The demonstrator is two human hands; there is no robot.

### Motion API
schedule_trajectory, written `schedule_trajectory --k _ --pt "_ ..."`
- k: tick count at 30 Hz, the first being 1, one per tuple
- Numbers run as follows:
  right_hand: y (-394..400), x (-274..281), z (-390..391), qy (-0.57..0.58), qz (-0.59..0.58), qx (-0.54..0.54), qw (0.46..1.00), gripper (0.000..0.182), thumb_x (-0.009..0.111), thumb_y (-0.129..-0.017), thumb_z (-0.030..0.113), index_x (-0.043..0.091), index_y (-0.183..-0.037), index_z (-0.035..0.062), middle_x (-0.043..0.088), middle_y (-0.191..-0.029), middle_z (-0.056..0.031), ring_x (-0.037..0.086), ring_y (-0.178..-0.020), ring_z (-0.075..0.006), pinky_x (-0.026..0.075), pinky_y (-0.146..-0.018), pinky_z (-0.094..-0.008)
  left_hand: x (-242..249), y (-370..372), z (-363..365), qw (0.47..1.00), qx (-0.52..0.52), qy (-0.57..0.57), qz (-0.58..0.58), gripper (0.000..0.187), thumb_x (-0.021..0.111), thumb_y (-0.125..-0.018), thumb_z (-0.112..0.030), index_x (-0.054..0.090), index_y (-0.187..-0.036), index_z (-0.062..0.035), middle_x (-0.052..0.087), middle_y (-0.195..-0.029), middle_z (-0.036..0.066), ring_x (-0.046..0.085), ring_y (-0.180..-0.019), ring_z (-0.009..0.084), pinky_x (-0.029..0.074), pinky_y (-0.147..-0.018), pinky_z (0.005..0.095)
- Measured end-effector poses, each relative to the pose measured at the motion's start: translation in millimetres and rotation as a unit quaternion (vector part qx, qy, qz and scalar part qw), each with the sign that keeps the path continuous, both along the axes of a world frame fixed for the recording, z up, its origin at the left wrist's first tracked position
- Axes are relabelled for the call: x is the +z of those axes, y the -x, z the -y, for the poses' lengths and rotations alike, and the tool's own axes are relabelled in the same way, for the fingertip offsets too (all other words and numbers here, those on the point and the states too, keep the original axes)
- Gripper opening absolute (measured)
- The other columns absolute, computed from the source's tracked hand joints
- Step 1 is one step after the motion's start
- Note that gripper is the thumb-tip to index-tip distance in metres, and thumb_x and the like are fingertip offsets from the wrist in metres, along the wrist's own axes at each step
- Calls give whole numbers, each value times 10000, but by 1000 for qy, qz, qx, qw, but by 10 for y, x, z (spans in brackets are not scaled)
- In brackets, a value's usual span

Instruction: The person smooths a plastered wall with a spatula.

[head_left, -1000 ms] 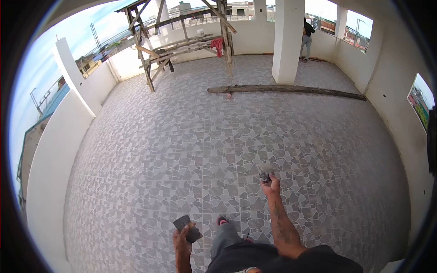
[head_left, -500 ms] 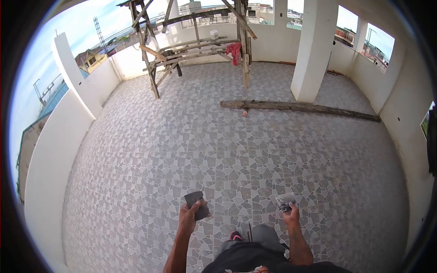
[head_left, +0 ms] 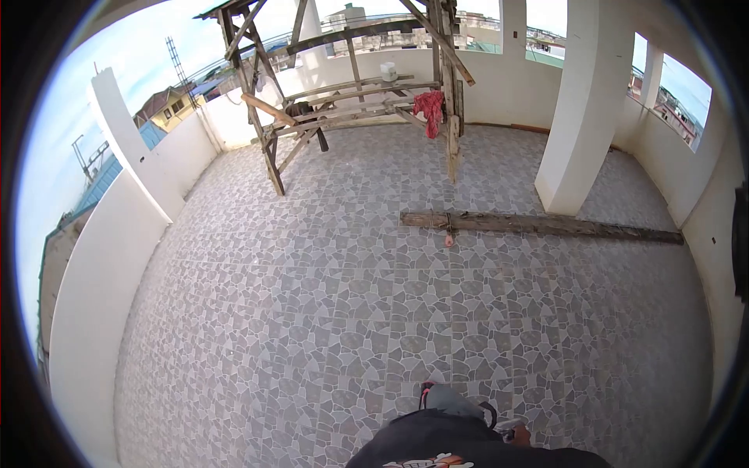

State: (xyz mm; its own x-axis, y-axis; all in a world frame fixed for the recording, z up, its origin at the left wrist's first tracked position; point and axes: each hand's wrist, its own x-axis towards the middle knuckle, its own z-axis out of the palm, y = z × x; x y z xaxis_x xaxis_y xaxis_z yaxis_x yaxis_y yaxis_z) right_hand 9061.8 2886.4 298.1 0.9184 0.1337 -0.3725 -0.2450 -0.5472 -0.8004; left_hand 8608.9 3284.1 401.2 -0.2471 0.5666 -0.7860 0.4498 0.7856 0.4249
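My right hand (head_left: 520,436) shows only in part at the bottom, close against the right side of my dark shirt (head_left: 437,437). Its fingers look closed around a small flat grey piece (head_left: 510,426), mostly hidden, whose kind I cannot make out. My left hand is out of view. Below me, the tip of a dark and pink shoe (head_left: 427,388) and a grey-clad knee (head_left: 456,400) stick out past the shirt. Grey stone-patterned tiles (head_left: 312,312) cover the floor around me.
A wooden beam (head_left: 538,225) lies across the floor ahead, beside a white pillar (head_left: 577,117). Farther left stands a timber scaffold (head_left: 343,115) with a red cloth (head_left: 429,113) and a white container (head_left: 388,72). Low white walls (head_left: 101,288) edge the floor.
My left hand, with a dark flat piece in it, has gone out of view. The right hand has drawn back to my side with its flat piece. The view has shifted.
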Motion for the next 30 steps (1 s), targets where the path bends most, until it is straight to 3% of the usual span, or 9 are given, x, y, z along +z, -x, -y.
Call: schedule_trajectory --k 1,7,10,14,18,22,25,29,30 --pt "-422 -331 -437 -193 -260 -281 903 197 627 -792 82 582 -980 44 616 -884 -116 637 -804 -257 516 -680 -447 46 -160 -136 1000 19 10 2 246 736 -751 -151 721 -939 7 714 -821 103 707 -770 228 583 -645 384" --pt "-2680 149 -3611 -194 -220 -66 954 275 671 -774 26 598 -1035 -22 621 -946 -139 633 -813 -271 561 -703 -476 7 -1148 -923 996 69 19 44 266 750 -731 -144 715 -937 20 708 -827 104 698 -748 223 571 -632 379" --pt "-3224 587 -5082 -223 -169 57 958 273 656 -778 94 623 -1009 -46 640 -865 -105 649 -742 -216 531 -614 -371 -87 -1546 -1417 996 70 27 54 276 757 -721 -141 713 -936 26 705 -830 105 694 -738 220 565 -626 377" --pt "-3594 741 -6415 -193 -52 157 967 200 626 -788 42 637 -972 -34 637 -777 -57 631 -672 -198 515 -603 -374 -316 -1888 -2443 997 49 21 64 290 766 -708 -136 709 -935 35 701 -834 107 689 -723 216 557 -617 375" --pt "-3739 711 -6653 58 164 257 951 293 644 -770 112 633 -986 -85 691 -830 -189 696 -725 -262 540 -617 -400 -395 -2182 -3875 997 9 -8 71 304 775 -695 -132 706 -934 43 697 -838 108 683 -709 212 549 -609 372" --pt "-3992 -646 -5954 271 41 142 951 296 631 -744 109 652 -997 -44 691 -799 -178 691 -726 -278 542 -605 -398 -328 -2758 -5639 988 -73 -80 112 277 743 -736 -146 720 -948 30 710 -849 100 678 -694 201 533 -591 348" --pt "-3484 -61 -5700 -12 -160 -77 984 141 642 -756 131 618 -875 59 610 -690 -106 653 -673 -244 501 -575 -446 -42 -3406 -6862 966 -147 -167 134 288 729 -809 -197 702 -993 24 708 -849 81 656 -695 159 519 -616 326" --pt "-3226 -592 -5322 117 -95 104 983 142 668 -761 146 557 -837 101 439 -594 -2 568 -599 -195 463 -524 -422 744 -4604 -8019 943 -197 -247 105 419 720 -850 -345 683 -1041 26 694 -896 71 664 -774 159 527 -664 315" --pt "-3223 -519 -5507 59 -152 8 987 149 687 -745 156 578 -832 102 484 -611 -11 588 -609 -204 469 -535 -423 738 -4846 -8265 930 -174 -253 204 462 705 -871 -397 667 -1059 23 677 -891 61 653 -759 151 537 -682 304"
